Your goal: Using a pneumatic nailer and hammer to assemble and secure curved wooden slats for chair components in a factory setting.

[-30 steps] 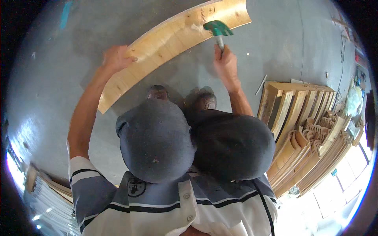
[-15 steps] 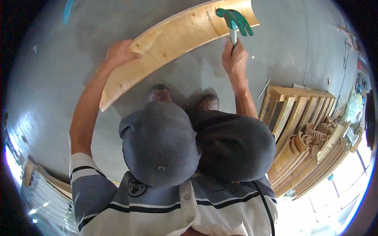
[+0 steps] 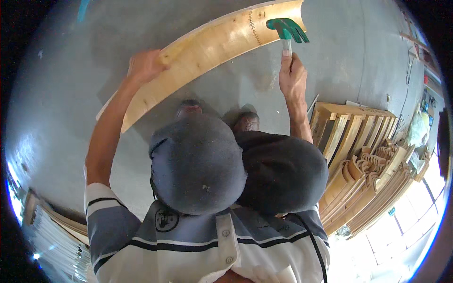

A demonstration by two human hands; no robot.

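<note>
A long, curved plywood panel [image 3: 205, 54] arcs over the floor in front of me, running from near left to far right. Across its right part runs a dark, stitch-like line of short marks. My left hand [image 3: 145, 65] grips the panel's far edge toward its left end, thumb on the pale face and fingers hidden behind. In my right hand [image 3: 293, 78] is a claw hammer [image 3: 287, 31] with a green head, my fingers closed round its light handle. The head overlaps the panel's right end in view; whether it touches I cannot tell.
My knees and shoes [image 3: 247, 121] are just below the panel. To the right lies a wooden pallet [image 3: 351, 112], with a stack of curved wooden pieces [image 3: 373, 181] beside it. More stacked sheets [image 3: 59, 236] stand at the lower left. Grey floor [image 3: 339, 56] surrounds the panel.
The hammer and my right hand have moved slightly right and nearer to me. My left hand keeps its grip on the panel, which has hardly shifted.
</note>
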